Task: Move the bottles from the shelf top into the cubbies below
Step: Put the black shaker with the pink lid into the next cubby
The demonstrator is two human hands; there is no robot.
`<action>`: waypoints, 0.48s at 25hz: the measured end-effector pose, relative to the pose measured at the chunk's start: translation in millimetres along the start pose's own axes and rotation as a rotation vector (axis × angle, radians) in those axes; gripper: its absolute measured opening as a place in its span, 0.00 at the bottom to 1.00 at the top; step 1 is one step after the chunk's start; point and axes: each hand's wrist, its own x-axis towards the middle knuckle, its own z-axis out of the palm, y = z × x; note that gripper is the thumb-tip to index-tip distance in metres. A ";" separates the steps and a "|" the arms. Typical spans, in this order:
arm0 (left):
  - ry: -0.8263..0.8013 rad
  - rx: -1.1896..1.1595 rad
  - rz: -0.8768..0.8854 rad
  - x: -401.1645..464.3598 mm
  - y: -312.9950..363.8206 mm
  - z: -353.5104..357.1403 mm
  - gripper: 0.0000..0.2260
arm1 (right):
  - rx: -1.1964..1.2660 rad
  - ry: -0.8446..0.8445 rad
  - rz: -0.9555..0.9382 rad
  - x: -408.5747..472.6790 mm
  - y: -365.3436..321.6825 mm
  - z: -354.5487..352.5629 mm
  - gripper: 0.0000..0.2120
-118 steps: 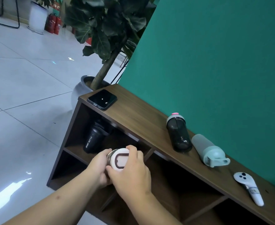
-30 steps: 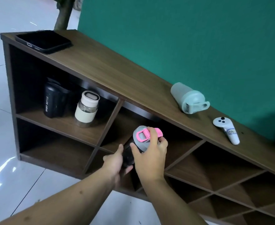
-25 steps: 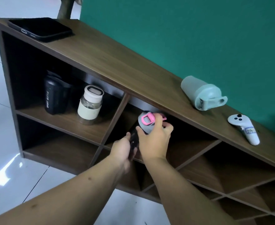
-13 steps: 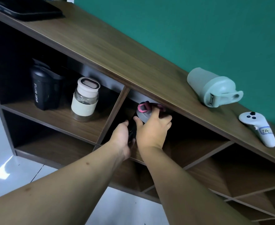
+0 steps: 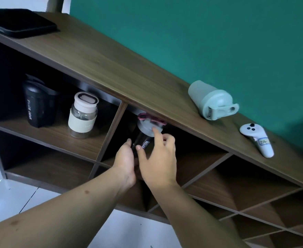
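A dark shaker bottle with a grey lid and pink flip cap stands in the upper middle cubby, just under the shelf top. My left hand cups its lower left side. My right hand is loosened, fingers apart, index fingertip on the lid and thumb against the body. A mint green bottle lies on its side on the shelf top to the right. In the upper left cubby stand a black sport bottle and a glass bottle with a cream sleeve.
A black phone lies at the shelf top's left end. A white handheld controller lies right of the mint bottle. A green wall backs the shelf. Several lower and right-hand cubbies show bare wood. White floor tiles lie below.
Both hands carried the shaker bottle deeper into the upper middle cubby and set it upright. My right hand's fingers have spread off the lid.
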 end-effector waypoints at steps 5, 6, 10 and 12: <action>-0.037 0.148 -0.032 -54.3 -27.4 22.5 0.16 | 0.181 0.307 -0.146 12.3 9.8 -123.3 0.19; -0.071 0.168 -0.048 -62.5 -29.9 30.8 0.17 | 0.154 0.359 -0.070 30.1 14.6 -144.6 0.21; -0.197 0.198 -0.091 -89.2 -20.4 62.7 0.19 | -0.120 0.190 0.241 101.8 41.7 -172.2 0.42; -0.228 0.180 -0.108 -90.1 -12.2 74.6 0.19 | -0.253 0.037 0.260 122.5 54.8 -164.3 0.50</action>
